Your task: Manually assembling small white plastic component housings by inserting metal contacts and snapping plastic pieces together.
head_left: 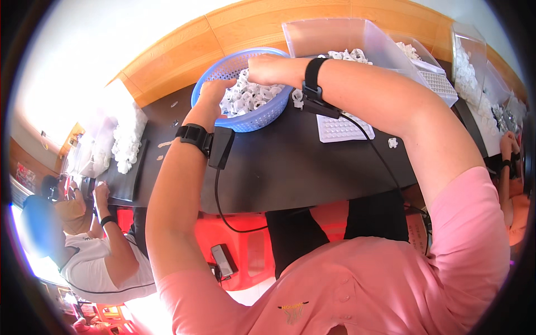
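A round blue perforated plastic basket (254, 120) stands on the dark table, heaped with small white plastic parts (245, 103), some of them ring-shaped. My left hand (214, 92) is at the basket's left side, its thumb pointing inward and its fingers bent. Over the basket's far right part, my right hand (267, 68) curls downward toward the parts. Both sets of fingertips are mostly hidden, so what they hold cannot be made out. A black strap with a small box and a cable is on each wrist.
Right of the basket lies a white gridded tray (341, 129), with a loose white part (392, 143) near it. Behind stands a clear bin (335, 36) of parts. A co-worker in white (114, 257) sits left; another person's hand (508, 144) shows far right beside more parts.
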A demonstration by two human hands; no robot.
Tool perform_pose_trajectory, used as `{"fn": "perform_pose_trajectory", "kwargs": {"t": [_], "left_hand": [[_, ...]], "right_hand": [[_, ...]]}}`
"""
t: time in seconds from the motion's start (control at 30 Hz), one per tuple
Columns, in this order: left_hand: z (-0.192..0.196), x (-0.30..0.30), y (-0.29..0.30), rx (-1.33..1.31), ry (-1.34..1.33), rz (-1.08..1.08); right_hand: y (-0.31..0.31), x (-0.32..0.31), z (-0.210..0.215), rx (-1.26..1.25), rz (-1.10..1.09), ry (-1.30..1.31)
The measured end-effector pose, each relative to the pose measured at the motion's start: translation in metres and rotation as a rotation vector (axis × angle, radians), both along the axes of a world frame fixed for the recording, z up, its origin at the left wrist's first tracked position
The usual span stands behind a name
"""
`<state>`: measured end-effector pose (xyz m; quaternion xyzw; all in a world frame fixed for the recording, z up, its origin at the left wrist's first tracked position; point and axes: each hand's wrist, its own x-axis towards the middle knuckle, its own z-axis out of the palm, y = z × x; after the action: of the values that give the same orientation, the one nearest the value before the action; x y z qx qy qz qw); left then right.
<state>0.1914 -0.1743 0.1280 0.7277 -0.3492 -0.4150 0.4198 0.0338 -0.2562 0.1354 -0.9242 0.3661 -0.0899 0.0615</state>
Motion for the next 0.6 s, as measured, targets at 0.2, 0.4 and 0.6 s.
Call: {"fn": "perform_pose_trajectory", "kwargs": {"t": [0.2, 0.4, 0.6], "left_hand": [[-0.005, 0.008, -0.002, 0.111, -0.124, -0.074], [0.008, -0.011, 0.002, 0.129, -0.113, -0.136], [-0.02, 0.011, -0.015, 0.094, -0.231, -0.387]], "right_hand": [[0.007, 0.022, -0.006, 0.107, -0.007, 0.164], [-0.008, 0.018, -0.027, 0.346, -0.079, -0.077], [0.019, 0.015, -0.012, 0.481, -0.159, 0.0]]}}
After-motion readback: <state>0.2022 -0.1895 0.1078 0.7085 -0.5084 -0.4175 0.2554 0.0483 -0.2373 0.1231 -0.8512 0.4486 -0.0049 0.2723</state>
